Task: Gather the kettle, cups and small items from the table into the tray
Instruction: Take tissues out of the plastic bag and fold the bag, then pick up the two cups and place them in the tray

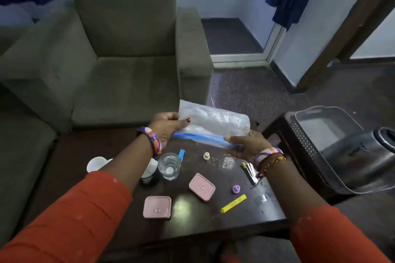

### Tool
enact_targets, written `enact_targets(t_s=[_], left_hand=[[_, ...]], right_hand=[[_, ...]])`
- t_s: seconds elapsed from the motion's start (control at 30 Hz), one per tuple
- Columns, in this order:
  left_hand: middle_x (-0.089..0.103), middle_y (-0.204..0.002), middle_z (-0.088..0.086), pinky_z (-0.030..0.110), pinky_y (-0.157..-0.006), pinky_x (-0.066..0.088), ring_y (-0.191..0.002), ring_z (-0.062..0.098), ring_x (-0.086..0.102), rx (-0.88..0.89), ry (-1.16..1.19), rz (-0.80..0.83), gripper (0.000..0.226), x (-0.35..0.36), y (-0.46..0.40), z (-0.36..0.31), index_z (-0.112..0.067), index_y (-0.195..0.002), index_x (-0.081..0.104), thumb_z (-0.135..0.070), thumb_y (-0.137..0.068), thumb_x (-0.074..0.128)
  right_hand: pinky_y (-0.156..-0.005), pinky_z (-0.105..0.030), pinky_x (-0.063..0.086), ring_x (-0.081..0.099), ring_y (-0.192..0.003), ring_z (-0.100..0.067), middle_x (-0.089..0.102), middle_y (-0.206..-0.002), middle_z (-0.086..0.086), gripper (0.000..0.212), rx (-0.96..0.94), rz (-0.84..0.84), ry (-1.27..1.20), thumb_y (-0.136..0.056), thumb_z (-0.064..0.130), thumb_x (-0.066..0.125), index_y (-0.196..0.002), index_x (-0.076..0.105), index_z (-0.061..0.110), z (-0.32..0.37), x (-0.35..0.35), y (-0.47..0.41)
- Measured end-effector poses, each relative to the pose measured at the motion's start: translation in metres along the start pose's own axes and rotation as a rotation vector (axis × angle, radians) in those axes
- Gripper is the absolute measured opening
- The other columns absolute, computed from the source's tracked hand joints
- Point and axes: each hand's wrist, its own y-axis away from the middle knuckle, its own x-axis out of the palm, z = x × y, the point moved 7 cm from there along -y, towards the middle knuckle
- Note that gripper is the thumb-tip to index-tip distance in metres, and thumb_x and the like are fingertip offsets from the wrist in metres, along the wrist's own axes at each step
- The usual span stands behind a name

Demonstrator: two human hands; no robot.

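Both hands hold a clear plastic zip bag (213, 120) with a blue seal strip above the dark table (192, 222). My left hand (166, 126) grips its left end, my right hand (245, 142) its right end. Below them on the table stand a glass (170, 165) and a white cup (96, 164); a second white cup (149, 172) is partly hidden by my left arm. Two pink lids (157, 207) (202, 186), a purple cap (236, 189), a yellow clip (233, 203) and a small cream cap (206, 155) lie scattered. The grey tray (307, 117) sits right, with the dark kettle (361, 153) lying in it.
A green armchair (119, 49) stands right behind the table. The tray rests on a dark perforated stool (299, 136) right of the table. A blue clip (181, 153) and a shiny wrapper (250, 172) lie on the table near my right wrist.
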Motion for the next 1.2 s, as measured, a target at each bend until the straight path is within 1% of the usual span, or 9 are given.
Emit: enact_targets(t_s=[0.2, 0.3, 0.37, 0.43, 0.57, 0.67, 0.77, 0.9, 1.2], left_hand=[[0.056, -0.117, 0.008, 0.027, -0.076, 0.048, -0.108, 0.022, 0.051, -0.223, -0.068, -0.069, 0.048, 0.02, -0.036, 0.037, -0.011, -0.124, 0.048, -0.02, -0.081, 0.066], [0.06, -0.111, 0.005, 0.026, -0.078, 0.048, -0.108, 0.019, 0.054, -0.296, -0.146, -0.07, 0.036, 0.031, -0.057, 0.062, -0.014, -0.114, 0.053, -0.022, -0.081, 0.065], [0.063, -0.098, 0.002, 0.027, -0.078, 0.049, -0.1, 0.017, 0.058, -0.336, -0.178, -0.072, 0.019, 0.041, -0.072, 0.079, -0.017, -0.099, 0.057, -0.02, -0.082, 0.065], [0.062, -0.088, -0.002, 0.026, -0.076, 0.049, -0.089, 0.014, 0.06, -0.364, -0.2, -0.083, 0.008, 0.05, -0.087, 0.097, -0.021, -0.087, 0.058, -0.018, -0.083, 0.064], [0.061, -0.084, -0.005, 0.026, -0.072, 0.047, -0.078, 0.007, 0.058, -0.416, -0.233, -0.105, 0.01, 0.068, -0.105, 0.138, -0.024, -0.084, 0.057, -0.016, -0.083, 0.063], [0.06, -0.083, -0.005, 0.025, -0.071, 0.046, -0.077, 0.007, 0.057, -0.476, -0.24, -0.118, 0.011, 0.078, -0.104, 0.158, -0.025, -0.083, 0.057, -0.014, -0.084, 0.061], [0.06, -0.084, -0.005, 0.025, -0.073, 0.047, -0.079, 0.006, 0.058, -0.511, -0.234, -0.138, 0.008, 0.08, -0.099, 0.162, -0.021, -0.09, 0.059, -0.015, -0.085, 0.06], [0.06, -0.093, -0.001, 0.025, -0.073, 0.047, -0.085, 0.011, 0.059, -0.521, -0.229, -0.178, 0.026, 0.073, -0.09, 0.15, -0.011, -0.112, 0.057, -0.015, -0.086, 0.058], [0.06, -0.09, 0.0, 0.022, -0.067, 0.047, -0.078, 0.008, 0.058, -0.468, -0.141, -0.307, 0.028, 0.018, -0.057, 0.122, -0.006, -0.116, 0.057, -0.011, -0.088, 0.055]], right_hand=[[-0.034, -0.022, 0.051, 0.057, -0.063, -0.021, 0.056, -0.077, -0.012, 0.014, 0.188, -0.21, -0.157, -0.085, -0.01, 0.054, -0.095, 0.054, -0.001, -0.017, -0.063, -0.06], [-0.031, -0.022, 0.049, 0.05, -0.062, -0.021, 0.054, -0.082, -0.015, 0.014, 0.29, -0.274, -0.105, -0.087, -0.007, 0.054, -0.074, 0.053, -0.002, -0.027, -0.089, -0.098], [-0.029, -0.023, 0.049, 0.051, -0.061, -0.024, 0.054, -0.1, -0.021, 0.002, 0.308, -0.33, -0.082, -0.087, -0.007, 0.055, -0.086, 0.055, -0.004, -0.036, -0.104, -0.129], [-0.038, -0.028, 0.054, 0.051, -0.062, -0.026, 0.051, -0.114, -0.025, 0.016, 0.333, -0.362, -0.094, -0.089, -0.005, 0.05, -0.105, 0.053, -0.007, -0.049, -0.118, -0.159], [-0.03, -0.027, 0.048, 0.051, -0.064, -0.026, 0.049, -0.1, -0.021, 0.019, 0.402, -0.348, -0.101, -0.094, -0.001, 0.039, -0.076, 0.044, 0.004, -0.071, -0.131, -0.206], [-0.03, -0.02, 0.048, 0.049, -0.065, -0.018, 0.048, -0.092, -0.011, 0.01, 0.485, -0.274, 0.121, -0.095, 0.006, 0.041, -0.091, 0.05, 0.006, -0.082, -0.135, -0.219], [-0.042, -0.021, 0.054, 0.052, -0.067, -0.018, 0.051, -0.093, -0.008, 0.048, 0.463, -0.193, 0.404, -0.088, 0.02, 0.055, -0.13, 0.041, 0.002, -0.09, -0.139, -0.225], [-0.098, -0.04, 0.048, 0.054, -0.117, -0.037, 0.051, -0.131, -0.021, 0.058, 0.426, -0.266, 0.657, -0.08, 0.024, 0.063, -0.131, 0.044, 0.004, -0.073, -0.14, -0.208], [-0.099, -0.04, 0.038, 0.046, -0.124, -0.039, 0.041, -0.138, -0.022, 0.042, 0.249, -0.322, 1.023, -0.093, 0.017, 0.037, -0.133, 0.033, 0.002, -0.038, -0.08, -0.164]])
